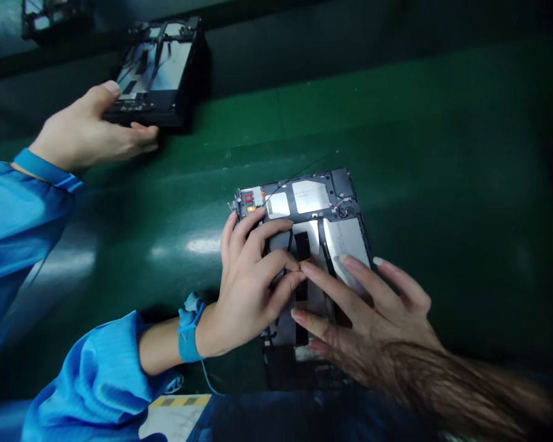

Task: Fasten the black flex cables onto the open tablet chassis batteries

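Observation:
An opened tablet [345, 236] lies in front of me, its inside facing up with silver battery plates, black strips and cables. My left hand [253, 276] rests over its left half. Thumb and index finger are pinched together at the middle black strip [303, 245], beside a tiny orange piece [305, 262]; what they hold is too small to make out. My right hand [368, 307] lies over the right side with its fingers spread. Its index fingertip meets the left fingertips at the orange piece. The tablet's lower part is dim and partly covered.
At upper left, a co-worker's hand [92, 129] grips a stack of opened tablets [175, 67]. Another device [41, 23] stands farther back. A blue wrist strap [191, 334] with a cord is on my left wrist. Green mat [442, 153] covers the bench.

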